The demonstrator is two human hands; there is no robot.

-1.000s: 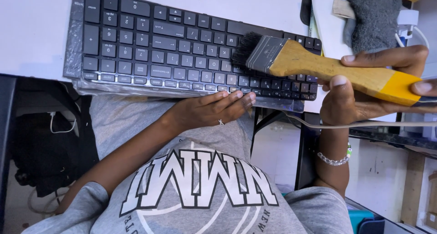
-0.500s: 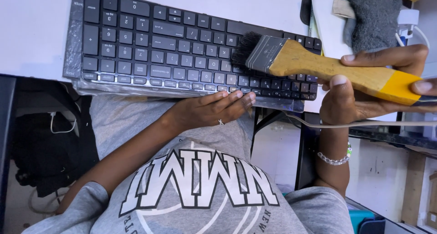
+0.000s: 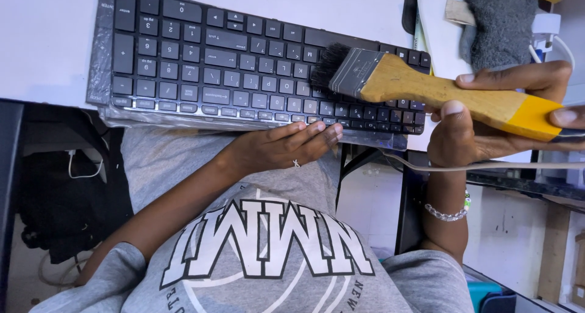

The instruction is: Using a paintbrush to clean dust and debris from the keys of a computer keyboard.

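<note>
Two hands at work: my right hand (image 3: 487, 127) grips the brush (image 3: 426, 87) by its wooden handle, fingers wrapped around it, its dark bristles resting on the keys of the black keyboard (image 3: 244, 63). My left hand (image 3: 283, 145) lies flat, fingers together, against the keyboard's near edge. The keyboard sits on the white desk (image 3: 49, 39), overhanging its edge above my lap. A grey cloth (image 3: 503, 17) lies beyond the brush.
</note>
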